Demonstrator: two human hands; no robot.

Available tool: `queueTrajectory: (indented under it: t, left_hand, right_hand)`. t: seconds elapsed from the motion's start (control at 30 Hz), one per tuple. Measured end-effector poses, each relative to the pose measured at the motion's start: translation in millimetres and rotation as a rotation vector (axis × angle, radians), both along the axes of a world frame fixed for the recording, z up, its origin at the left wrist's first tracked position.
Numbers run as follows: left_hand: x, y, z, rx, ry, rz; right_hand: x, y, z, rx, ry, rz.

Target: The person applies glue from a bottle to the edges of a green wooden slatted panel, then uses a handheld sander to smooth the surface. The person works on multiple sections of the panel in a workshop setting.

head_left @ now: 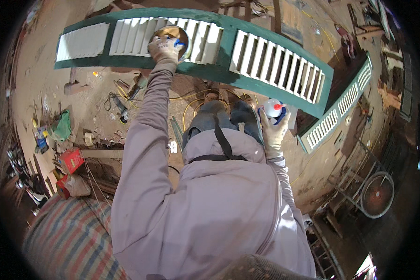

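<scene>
Probably slick, squeezable white bottle (271, 109): right hand (273, 130) half-curled around it; take mid-body. Left hand (164, 49) clasps round tin (174, 33) at near edge, likely stiff.

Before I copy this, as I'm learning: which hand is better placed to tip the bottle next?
Probably the right hand: it grips the red-tipped white bottle, while the left hand holds a round shiny object.
</scene>
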State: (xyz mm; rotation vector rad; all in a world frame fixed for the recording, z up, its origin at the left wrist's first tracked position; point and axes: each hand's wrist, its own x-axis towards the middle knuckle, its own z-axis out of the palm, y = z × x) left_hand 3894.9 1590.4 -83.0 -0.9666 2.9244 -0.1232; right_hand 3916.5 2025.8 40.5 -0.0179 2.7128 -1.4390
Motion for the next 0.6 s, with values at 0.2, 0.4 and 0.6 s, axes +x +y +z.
queueTrajectory:
  t: [0.2,0.4,0.6]
  left_hand:
    - [-13,11,9,0.013,-0.094,0.11]
    - [3,25,28,-0.066,0.155,0.036]
    - [19,109,27,0.043,0.367,-0.284]
  right_hand:
    - [-2,10,6,0.015,-0.005,-0.057]
    - [4,20,-7,-0.045,-0.087,-0.109]
    - [9,23,-8,-0.051,-0.163,-0.147]
